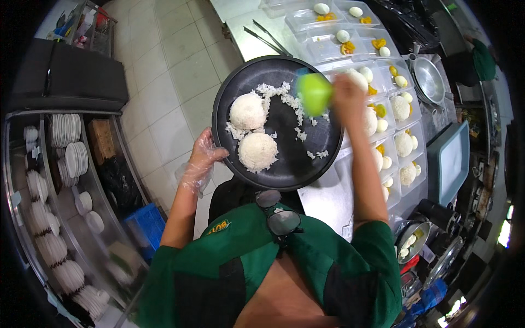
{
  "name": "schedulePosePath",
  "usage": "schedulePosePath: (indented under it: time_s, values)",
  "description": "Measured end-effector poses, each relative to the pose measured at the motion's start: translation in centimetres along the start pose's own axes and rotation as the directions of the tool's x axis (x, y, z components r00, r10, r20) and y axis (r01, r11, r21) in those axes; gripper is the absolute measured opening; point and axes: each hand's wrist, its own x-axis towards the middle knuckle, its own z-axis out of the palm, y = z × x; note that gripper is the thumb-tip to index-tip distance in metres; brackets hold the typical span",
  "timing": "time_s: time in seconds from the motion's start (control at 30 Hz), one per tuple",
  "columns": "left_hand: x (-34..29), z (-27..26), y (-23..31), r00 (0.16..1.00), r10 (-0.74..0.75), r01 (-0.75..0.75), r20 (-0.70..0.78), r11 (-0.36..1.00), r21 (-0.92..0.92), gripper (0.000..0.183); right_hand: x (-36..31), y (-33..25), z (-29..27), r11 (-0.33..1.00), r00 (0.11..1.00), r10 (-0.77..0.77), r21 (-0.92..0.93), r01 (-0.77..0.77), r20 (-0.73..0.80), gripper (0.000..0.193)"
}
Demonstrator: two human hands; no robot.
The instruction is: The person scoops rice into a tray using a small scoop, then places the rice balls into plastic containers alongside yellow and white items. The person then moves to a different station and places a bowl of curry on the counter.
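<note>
My left hand (203,158), in a clear plastic glove, grips the near left rim of a round black pan (290,156). Two domed mounds of white rice (247,111) stand in the pan's left half, with loose grains scattered around them. Over the pan's right edge, my right hand (350,98) is closed and smeared by motion. A lime-green cup-shaped thing (315,94) juts from its left side and appears held, though the fingers' hold is blurred. Just beyond that hand, a rice mound (358,80) shows among the clear plastic trays (306,27).
Several trays hold boiled eggs (343,36) and yellow-orange food; the nearer ones also hold rice mounds. Black tongs (268,37) lie beyond the pan. At the right are a metal pan (429,79) and a pale blue tub (451,161). Shelves of white plates (76,158) stand left.
</note>
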Motion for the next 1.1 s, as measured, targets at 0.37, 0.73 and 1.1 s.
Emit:
schedulePosePath:
  time_s: [0.37,0.73,1.1]
  values:
    - [-0.5,3.1,3.8,0.976,0.193,-0.198,0.099,0.979,0.053,0.047,-4.8,-10.6,9.2,0.888,0.903,-0.422,-0.163,0.43,0.081,0.023]
    - [-0.4,4.4,5.4,0.955,0.264,-0.271,0.137,0.962,0.039,0.047,2.7,-1.7,5.5,0.069,0.545,0.331,0.556,-0.828,0.77,0.024]
    - [1.5,3.6,2.4,0.998,0.009,-0.008,-0.068,1.0,0.014,0.049,9.0,14.8,-8.3,-0.086,0.705,0.526,0.854,-0.513,0.476,0.016]
